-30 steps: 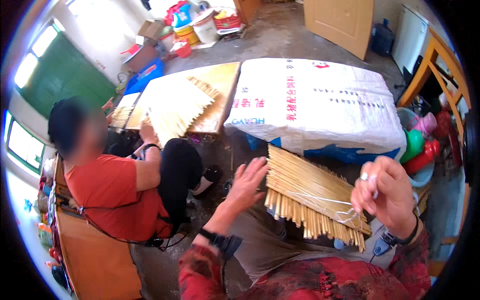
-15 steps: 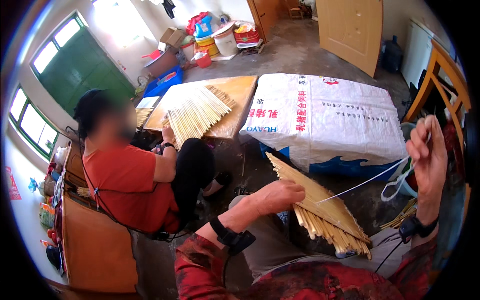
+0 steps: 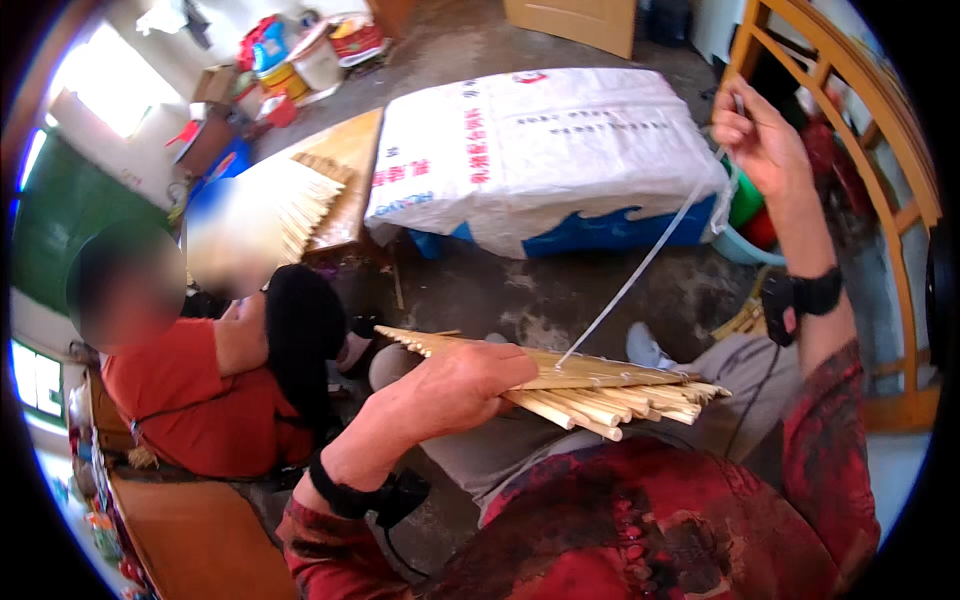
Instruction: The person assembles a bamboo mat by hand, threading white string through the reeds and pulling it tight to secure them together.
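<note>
A mat of pale plant stalks (image 3: 600,402), laid side by side, rests tilted over my lap. My left hand (image 3: 455,388) is closed round its left part, thumb side on top. Up at the right, my right hand (image 3: 762,140) is raised with its fingers pinched on a white string (image 3: 640,269). The string runs taut from the mat's upper face to those fingers, and a loose loop hangs below them. A small dark tip shows between the fingers; I cannot make out what it is.
Ahead stands a low table covered with a white printed sack (image 3: 570,150). At left sits a person in an orange-red shirt (image 3: 210,400), beside a wooden board (image 3: 360,150) with more stalks. A light blue basin (image 3: 742,247) and a wooden frame (image 3: 905,215) are at right.
My right hand has drawn up and away from the mat, so the string stretches longer. The mat now shows more edge-on, with my left hand still on it. The whole view has shifted.
</note>
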{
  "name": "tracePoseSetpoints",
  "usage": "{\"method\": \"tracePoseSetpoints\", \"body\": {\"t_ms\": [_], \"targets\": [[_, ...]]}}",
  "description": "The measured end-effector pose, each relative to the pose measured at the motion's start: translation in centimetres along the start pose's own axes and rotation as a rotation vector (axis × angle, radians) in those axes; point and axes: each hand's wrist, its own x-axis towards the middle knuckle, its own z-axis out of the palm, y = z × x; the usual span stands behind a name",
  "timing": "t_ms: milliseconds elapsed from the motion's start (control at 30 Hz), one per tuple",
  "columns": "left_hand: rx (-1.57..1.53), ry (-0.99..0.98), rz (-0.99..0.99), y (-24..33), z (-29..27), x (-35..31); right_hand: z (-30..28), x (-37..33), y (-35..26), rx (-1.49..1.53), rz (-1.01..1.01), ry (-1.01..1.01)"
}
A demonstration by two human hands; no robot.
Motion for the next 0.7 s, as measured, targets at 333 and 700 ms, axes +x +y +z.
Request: {"method": "tracePoseSetpoints", "body": {"t_ms": [333,700], "targets": [[-0.138,0.095,-0.326,-2.9,-2.6,4.9,-9.8,-3.3,2.6,-0.955,0.277,0.07],[-0.372,0.172,-0.261,-5.4,-1.7,7.9,-4.9,-5.1,1.5,-1.53,-0.267,-0.176]]}}
